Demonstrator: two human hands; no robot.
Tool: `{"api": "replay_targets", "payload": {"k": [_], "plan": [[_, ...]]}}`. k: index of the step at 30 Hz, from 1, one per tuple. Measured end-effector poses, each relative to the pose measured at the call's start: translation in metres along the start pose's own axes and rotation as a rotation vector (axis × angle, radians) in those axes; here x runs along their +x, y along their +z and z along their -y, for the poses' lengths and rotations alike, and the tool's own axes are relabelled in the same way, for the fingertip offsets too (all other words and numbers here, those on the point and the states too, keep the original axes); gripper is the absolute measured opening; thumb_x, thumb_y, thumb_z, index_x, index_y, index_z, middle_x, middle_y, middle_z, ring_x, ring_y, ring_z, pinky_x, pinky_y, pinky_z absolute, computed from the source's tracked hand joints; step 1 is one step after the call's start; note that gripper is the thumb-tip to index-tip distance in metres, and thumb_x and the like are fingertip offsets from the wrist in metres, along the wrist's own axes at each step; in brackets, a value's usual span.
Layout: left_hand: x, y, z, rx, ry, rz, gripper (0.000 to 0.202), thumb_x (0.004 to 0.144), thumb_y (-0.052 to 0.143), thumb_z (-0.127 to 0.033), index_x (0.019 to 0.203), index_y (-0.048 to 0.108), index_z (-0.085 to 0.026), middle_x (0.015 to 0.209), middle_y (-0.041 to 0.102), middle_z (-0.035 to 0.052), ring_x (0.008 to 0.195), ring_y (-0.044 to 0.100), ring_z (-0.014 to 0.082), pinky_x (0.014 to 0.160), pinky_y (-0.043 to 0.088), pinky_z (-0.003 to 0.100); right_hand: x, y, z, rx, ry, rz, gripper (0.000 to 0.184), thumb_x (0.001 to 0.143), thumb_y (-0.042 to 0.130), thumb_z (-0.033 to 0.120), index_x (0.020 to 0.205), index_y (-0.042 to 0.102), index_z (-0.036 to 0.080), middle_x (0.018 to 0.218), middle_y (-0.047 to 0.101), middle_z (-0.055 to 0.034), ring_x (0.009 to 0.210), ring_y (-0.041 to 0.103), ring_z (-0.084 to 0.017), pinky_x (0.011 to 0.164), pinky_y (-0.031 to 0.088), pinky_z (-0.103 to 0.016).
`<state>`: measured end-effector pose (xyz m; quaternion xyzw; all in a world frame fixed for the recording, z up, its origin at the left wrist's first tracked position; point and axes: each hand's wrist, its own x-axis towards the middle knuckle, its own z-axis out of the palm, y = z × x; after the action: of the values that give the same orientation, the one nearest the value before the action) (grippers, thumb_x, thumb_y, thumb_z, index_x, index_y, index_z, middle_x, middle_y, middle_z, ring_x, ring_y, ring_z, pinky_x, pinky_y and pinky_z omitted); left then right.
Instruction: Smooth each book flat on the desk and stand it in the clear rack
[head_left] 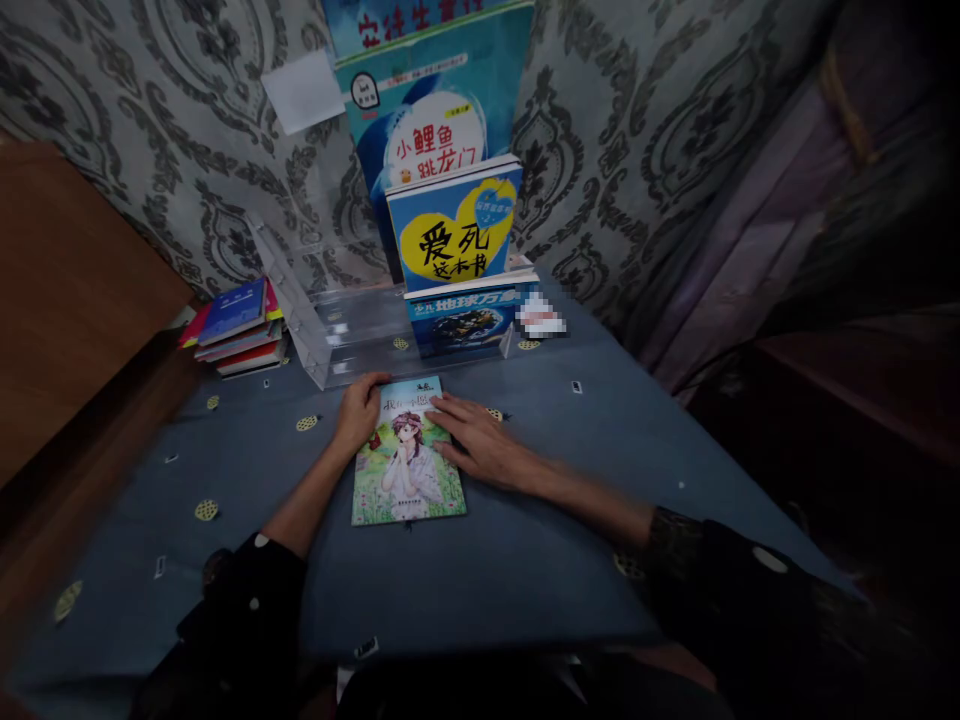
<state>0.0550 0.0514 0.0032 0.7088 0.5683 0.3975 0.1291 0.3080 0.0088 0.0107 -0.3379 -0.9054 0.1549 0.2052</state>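
Observation:
A book (409,490) with an illustrated cover of a person in a white top among green plants and flowers lies on the blue tablecloth. My left hand (358,412) is at its upper left corner, fingers curled along the edge. Across its upper right side my right hand (480,440) lies flat, fingertips on the cover and fingers apart. Just behind the book stands a clear acrylic stepped rack (352,365). Its right part holds a blue book with a globe (465,325), a blue book with a yellow heart (457,230) and a teal book (480,70), tier above tier.
A stack of books (240,315) sits left of the rack. A blurred white item (541,318) lies by the rack's right end. Patterned curtain fabric (202,130) hangs behind the table (570,560). A brown wooden panel (67,300) rises at the left.

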Motion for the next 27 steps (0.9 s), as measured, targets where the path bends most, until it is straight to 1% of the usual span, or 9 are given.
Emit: {"api": "replay_targets", "payload": {"k": [3, 5, 7, 10, 12, 14, 19, 24, 27], "plan": [[0.000, 0.001, 0.001, -0.003, 0.009, 0.006, 0.037, 0.082, 0.043, -0.010, 0.104, 0.073, -0.018, 0.106, 0.076, 0.0048, 0.101, 0.069, 0.0218, 0.097, 0.054, 0.039, 0.022, -0.002, -0.006, -0.065, 0.038, 0.039, 0.052, 0.099, 0.047, 0.035, 0.145, 0.049, 0.010, 0.155, 0.044, -0.0189, 0.146, 0.038, -0.032, 0.117, 0.036, -0.051], [0.000, 0.002, 0.003, -0.003, 0.011, 0.005, 0.038, 0.082, 0.043, -0.010, 0.105, 0.072, -0.018, 0.107, 0.076, 0.0045, 0.103, 0.069, 0.0216, 0.098, 0.053, 0.039, 0.035, 0.000, -0.010, -0.096, 0.085, 0.025, 0.052, 0.099, 0.046, 0.033, 0.145, 0.049, 0.008, 0.154, 0.044, -0.0202, 0.144, 0.041, -0.031, 0.117, 0.036, -0.049], [0.000, 0.003, 0.004, -0.002, 0.009, 0.004, 0.039, 0.082, 0.043, -0.009, 0.106, 0.072, -0.019, 0.108, 0.076, 0.0040, 0.104, 0.069, 0.0213, 0.100, 0.053, 0.039, 0.043, 0.003, -0.013, -0.119, 0.129, -0.008, 0.051, 0.099, 0.044, 0.032, 0.144, 0.050, 0.008, 0.153, 0.046, -0.0204, 0.142, 0.044, -0.030, 0.116, 0.038, -0.049], [0.000, 0.004, 0.006, -0.002, 0.001, 0.004, 0.039, 0.081, 0.043, -0.006, 0.105, 0.072, -0.018, 0.108, 0.076, 0.0051, 0.104, 0.069, 0.0218, 0.101, 0.052, 0.039, 0.046, 0.008, -0.014, -0.157, 0.160, -0.037, 0.050, 0.100, 0.040, 0.032, 0.144, 0.050, 0.010, 0.153, 0.047, -0.0184, 0.140, 0.046, -0.031, 0.115, 0.038, -0.051], [0.001, 0.004, 0.007, -0.005, -0.003, 0.002, 0.040, 0.080, 0.043, -0.005, 0.105, 0.072, -0.017, 0.108, 0.076, 0.0064, 0.104, 0.069, 0.0225, 0.101, 0.052, 0.040, 0.044, 0.009, -0.012, -0.176, 0.178, -0.030, 0.050, 0.101, 0.039, 0.033, 0.145, 0.049, 0.011, 0.154, 0.046, -0.0171, 0.140, 0.046, -0.030, 0.115, 0.037, -0.050], [0.001, 0.005, 0.007, -0.010, -0.006, 0.001, 0.041, 0.079, 0.043, -0.004, 0.104, 0.072, -0.017, 0.108, 0.076, 0.0066, 0.104, 0.069, 0.0225, 0.101, 0.052, 0.040, 0.041, 0.010, -0.009, -0.186, 0.198, -0.021, 0.052, 0.101, 0.039, 0.033, 0.146, 0.048, 0.011, 0.156, 0.044, -0.0176, 0.142, 0.044, -0.030, 0.116, 0.035, -0.051], [0.000, 0.006, 0.009, -0.021, -0.007, 0.001, 0.042, 0.079, 0.042, -0.002, 0.105, 0.072, -0.017, 0.107, 0.076, 0.0060, 0.104, 0.069, 0.0215, 0.100, 0.052, 0.040, 0.027, 0.010, -0.001, -0.206, 0.203, 0.007, 0.057, 0.101, 0.038, 0.037, 0.148, 0.044, 0.006, 0.157, 0.040, -0.0230, 0.145, 0.038, -0.032, 0.118, 0.031, -0.054], [0.000, 0.007, 0.010, -0.026, -0.010, 0.001, 0.041, 0.079, 0.043, -0.002, 0.103, 0.072, -0.017, 0.107, 0.076, 0.0062, 0.104, 0.069, 0.0221, 0.099, 0.053, 0.041, 0.002, 0.012, 0.010, -0.209, 0.157, 0.034, 0.064, 0.101, 0.037, 0.049, 0.151, 0.041, 0.009, 0.157, 0.040, -0.0223, 0.148, 0.033, -0.034, 0.118, 0.030, -0.056], [0.000, 0.007, 0.010, -0.028, -0.008, 0.000, 0.041, 0.078, 0.043, -0.002, 0.102, 0.072, -0.018, 0.107, 0.076, 0.0050, 0.104, 0.069, 0.0215, 0.100, 0.053, 0.040, -0.014, 0.011, 0.017, -0.199, 0.136, 0.077, 0.073, 0.099, 0.040, 0.059, 0.153, 0.037, 0.011, 0.159, 0.036, -0.0229, 0.150, 0.028, -0.036, 0.119, 0.027, -0.057]]}}
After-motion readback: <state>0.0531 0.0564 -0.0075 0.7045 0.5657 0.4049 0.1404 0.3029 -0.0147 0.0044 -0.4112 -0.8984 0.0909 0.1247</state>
